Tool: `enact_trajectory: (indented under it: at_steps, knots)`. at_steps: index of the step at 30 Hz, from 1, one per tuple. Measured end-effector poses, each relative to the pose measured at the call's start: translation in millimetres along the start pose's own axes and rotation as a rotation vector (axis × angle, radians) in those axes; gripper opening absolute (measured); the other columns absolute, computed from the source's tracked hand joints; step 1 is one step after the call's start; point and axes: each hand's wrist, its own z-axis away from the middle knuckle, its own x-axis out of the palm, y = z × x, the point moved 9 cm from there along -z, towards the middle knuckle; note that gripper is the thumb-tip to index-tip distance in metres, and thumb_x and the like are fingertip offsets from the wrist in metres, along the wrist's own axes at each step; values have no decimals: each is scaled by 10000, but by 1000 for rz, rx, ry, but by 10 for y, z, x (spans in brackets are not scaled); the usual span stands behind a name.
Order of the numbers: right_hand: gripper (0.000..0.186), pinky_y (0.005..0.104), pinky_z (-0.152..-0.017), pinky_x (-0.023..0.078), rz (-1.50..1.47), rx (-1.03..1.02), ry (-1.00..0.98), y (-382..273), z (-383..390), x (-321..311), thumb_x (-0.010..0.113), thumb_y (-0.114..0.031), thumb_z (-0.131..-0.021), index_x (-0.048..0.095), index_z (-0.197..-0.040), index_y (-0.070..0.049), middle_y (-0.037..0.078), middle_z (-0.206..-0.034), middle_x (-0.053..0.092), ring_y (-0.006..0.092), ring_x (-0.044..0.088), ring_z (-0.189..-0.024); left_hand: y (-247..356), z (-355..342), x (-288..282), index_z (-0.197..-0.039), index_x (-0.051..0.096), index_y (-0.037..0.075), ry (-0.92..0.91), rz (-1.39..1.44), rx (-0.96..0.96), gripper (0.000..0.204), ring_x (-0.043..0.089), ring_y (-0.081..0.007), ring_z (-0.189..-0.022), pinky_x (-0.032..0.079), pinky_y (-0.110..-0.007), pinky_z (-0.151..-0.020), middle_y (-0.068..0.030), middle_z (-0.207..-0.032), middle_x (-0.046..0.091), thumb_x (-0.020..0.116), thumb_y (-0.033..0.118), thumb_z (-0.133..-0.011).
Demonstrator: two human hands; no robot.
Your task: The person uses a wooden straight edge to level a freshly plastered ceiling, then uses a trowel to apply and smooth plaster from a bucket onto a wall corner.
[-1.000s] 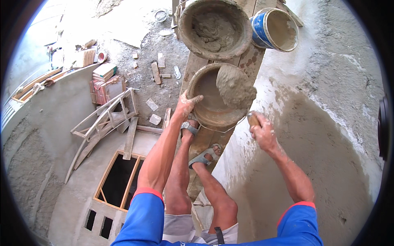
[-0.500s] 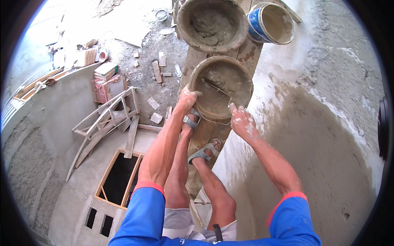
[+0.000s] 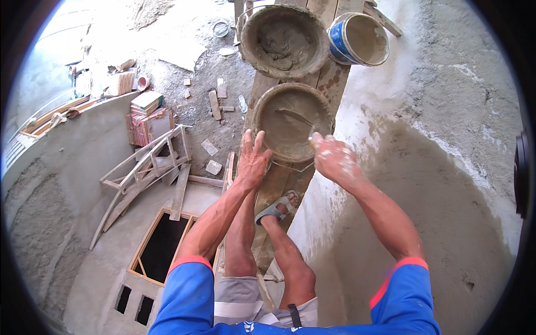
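Observation:
A round bucket of wet mortar (image 3: 262, 106) stands on the plank walkway in front of me. My right hand (image 3: 336, 161) is closed round the handle of a trowel (image 3: 297, 117), whose blade is partly sunk in the grey mortar. At the bucket's near left rim is my left hand (image 3: 254, 162), fingers stretched out and apart, holding nothing; whether the fingertips touch the rim I cannot tell. Grey-white smears coat my right hand. A wire handle hangs at the bucket's near side.
Beyond stands a larger mortar basin (image 3: 249, 56), beside a blue-and-white bucket (image 3: 337, 40). The planks (image 3: 272, 184) run along a partly plastered wall (image 3: 407, 206) on my right. Lower left are a wooden frame around a dark opening (image 3: 146, 240), stacked tiles (image 3: 149, 125) and a curved wooden frame (image 3: 139, 162).
My left hand has released the bucket's rim and its fingers have straightened. The trowel blade has shifted in the mortar and its shank shows less. The view has shifted slightly.

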Motion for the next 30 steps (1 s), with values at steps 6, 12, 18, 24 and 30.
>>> enact_trajectory:
  at_steps: [6, 12, 18, 24, 30]
  knots:
    - [452, 388, -872, 491, -240, 198, 17, 435, 954, -948, 599, -136, -833, 522, -1255, 6, 190, -1118, 625, 313, 623, -969, -16, -285, -337, -1092, 630, 120, 216, 247, 28, 288, 335, -432, -1275, 296, -505, -1068, -201, -1311, 428, 599, 81, -808]
    - [370, 378, -819, 500, -95, 148, -7, 443, 1119, -639, 619, -103, -822, 556, -1178, -19, 153, -989, 623, 297, 618, -908, -710, -713, -166, -1262, 508, 26, 461, 522, -283, 491, 488, -354, -1158, 373, -415, -1017, -220, -1262, 505, 669, 118, -808]
    - [211, 287, -793, 521, 223, -96, 53, 269, -316, 574, 615, -102, -825, 653, -1013, -12, 46, -1018, 672, 171, 637, -966, -803, -812, 805, -1231, 527, -13, -83, 1334, -562, 477, 608, -183, -973, 486, -313, -850, -117, -1070, 656, 657, 20, -773]
    - [197, 387, -706, 572, 175, 208, -366, 642, -832, 1293, 697, -90, -716, 737, -908, -100, 97, -987, 707, 272, 690, -908, -475, -746, 706, -1189, 562, -3, 120, 1180, -521, 451, 615, -172, -912, 487, -308, -828, -100, -1026, 664, 579, -52, -741]
    - [277, 409, -818, 534, 84, 86, -502, 627, -774, 1363, 589, -76, -744, 686, -1001, -46, 180, -946, 682, 320, 659, -961, -641, -496, 951, -1180, 569, 22, 250, 1232, -594, 453, 644, -246, -918, 490, -352, -836, -149, -1023, 676, 565, -22, -729]
